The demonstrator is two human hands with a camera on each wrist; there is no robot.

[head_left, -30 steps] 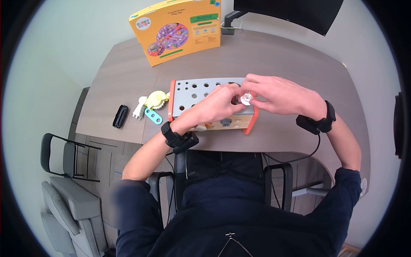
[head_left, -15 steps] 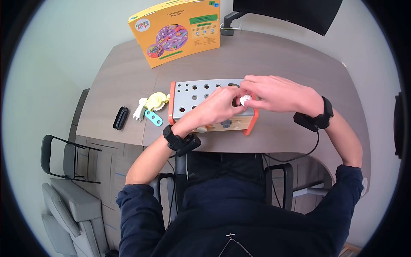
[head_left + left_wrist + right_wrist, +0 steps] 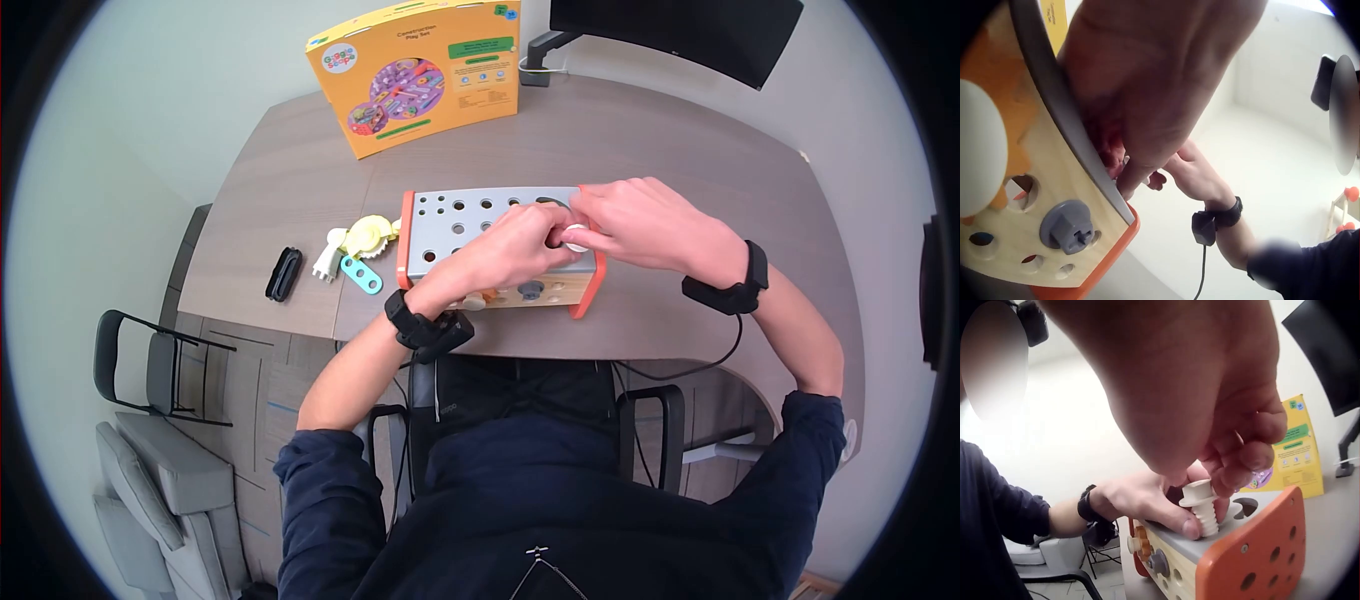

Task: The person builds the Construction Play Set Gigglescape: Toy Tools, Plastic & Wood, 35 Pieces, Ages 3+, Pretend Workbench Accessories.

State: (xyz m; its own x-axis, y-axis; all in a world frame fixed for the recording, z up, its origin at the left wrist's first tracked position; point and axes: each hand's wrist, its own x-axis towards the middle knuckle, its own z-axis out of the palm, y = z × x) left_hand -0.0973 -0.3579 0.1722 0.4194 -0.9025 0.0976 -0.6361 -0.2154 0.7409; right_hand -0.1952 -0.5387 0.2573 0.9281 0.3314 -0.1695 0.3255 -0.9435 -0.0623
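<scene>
A white toy bolt (image 3: 1196, 492) with a threaded shank stands upright at the right end of the toy workbench's grey perforated top (image 3: 470, 210). My left hand (image 3: 515, 243) pinches its shank low down, thumb (image 3: 1175, 519) in front and fingers behind. My right hand (image 3: 655, 222) grips the bolt's head from above and the right, its fingers (image 3: 1250, 456) curled. In the head view the bolt is mostly covered by both hands. A grey bolt (image 3: 1069, 226) sits in the wooden front panel of the bench.
Left of the bench lie a yellow toy piece (image 3: 368, 236), a teal strip with holes (image 3: 361, 275) and a black case-like object (image 3: 284, 274). A yellow play-set box (image 3: 420, 80) stands behind, near a monitor (image 3: 680, 35). The bench has orange end panels (image 3: 1260, 550).
My right hand's thumb and fingers have closed in over the bolt's head and turned, covering more of it. My left hand stays almost where it was.
</scene>
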